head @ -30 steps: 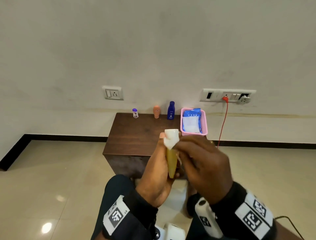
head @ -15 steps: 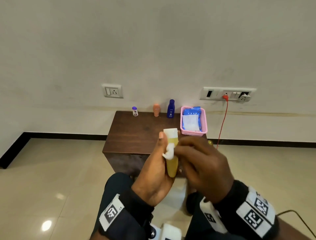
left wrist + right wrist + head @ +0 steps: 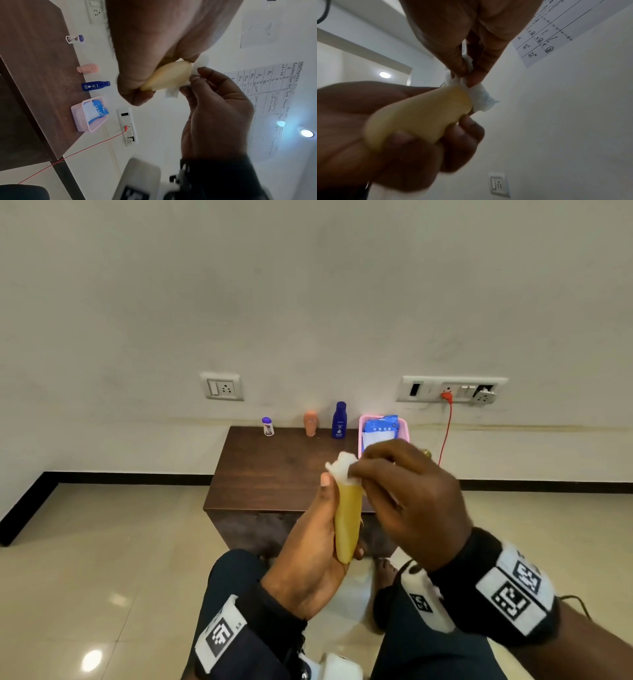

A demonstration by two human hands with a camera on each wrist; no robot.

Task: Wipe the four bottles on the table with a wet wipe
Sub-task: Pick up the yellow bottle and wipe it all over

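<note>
My left hand [image 3: 318, 542] grips a yellow bottle [image 3: 347, 518] upright in front of me, above my lap. My right hand [image 3: 404, 494] pinches a white wet wipe [image 3: 340, 467] against the bottle's top, so the wipe hides the cap. In the left wrist view the yellow bottle [image 3: 168, 75] lies in my curled fingers with the wipe [image 3: 171, 93] at its end. The right wrist view shows the bottle [image 3: 419, 115] and the crumpled wipe [image 3: 481, 100] at my fingertips. Three bottles stand at the table's back edge: a small white one [image 3: 267, 426], a peach one [image 3: 310, 423] and a dark blue one [image 3: 339, 420].
A dark wooden table [image 3: 274, 470] stands against the wall ahead. A pink basket [image 3: 406, 428] on its back right holds a blue wipes pack [image 3: 380, 429]. A red cable [image 3: 445, 433] hangs from the wall socket at the right. My knees are below my hands.
My right hand has moved the wipe from the bottle's upper side up onto its cap. My left hand has kept its grip on the bottle.
</note>
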